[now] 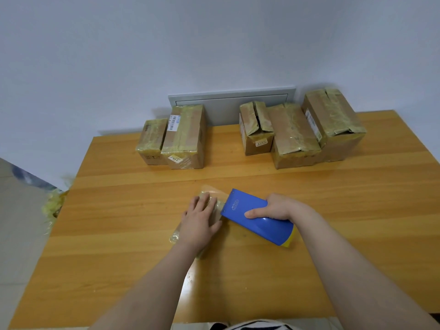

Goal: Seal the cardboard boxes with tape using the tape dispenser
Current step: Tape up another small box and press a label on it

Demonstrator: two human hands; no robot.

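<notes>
Dispenser [257, 217]: rigid plastic, probably light; right hand [278, 208] wraps rear body (best grip, clear of front edge). Left hand [200, 220] flat, pressing small taped box [217, 210]; film likely slippery.

1 wide-angle camera sat on the person's head and looked forward and down over the table [119, 234]. It was close to the table's near edge: both forearms showed from the bottom of the view, and the left hand [198, 220] and the right hand [278, 208] on the dispenser [262, 225] lay just below centre. The boxes [184, 136] at the far edge and the wall [214, 44] filled the upper half. Floor [19, 234] showed at the left.
</notes>
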